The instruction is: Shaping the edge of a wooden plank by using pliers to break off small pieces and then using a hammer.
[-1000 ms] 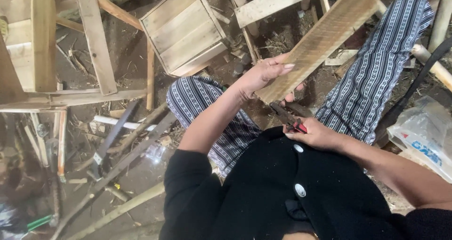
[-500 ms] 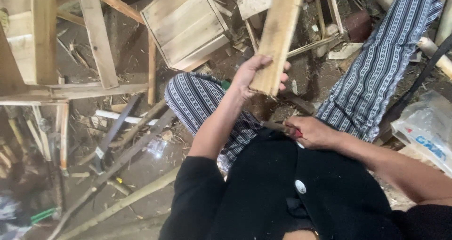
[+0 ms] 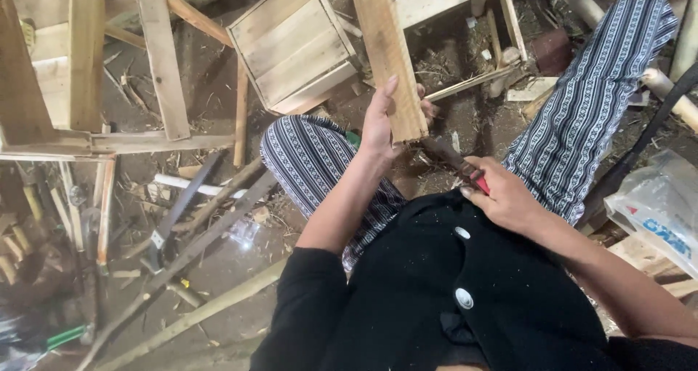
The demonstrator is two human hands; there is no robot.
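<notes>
Pale wooden plank [image 3: 385, 51] stands nearly upright, its lower end gripped by the left hand [image 3: 382, 120], fingers wrapped behind it. Just below, the right hand [image 3: 505, 196] closes around a red-handled dark tool [image 3: 458, 164]; a firm, steady hold on the plank seems wise.
</notes>
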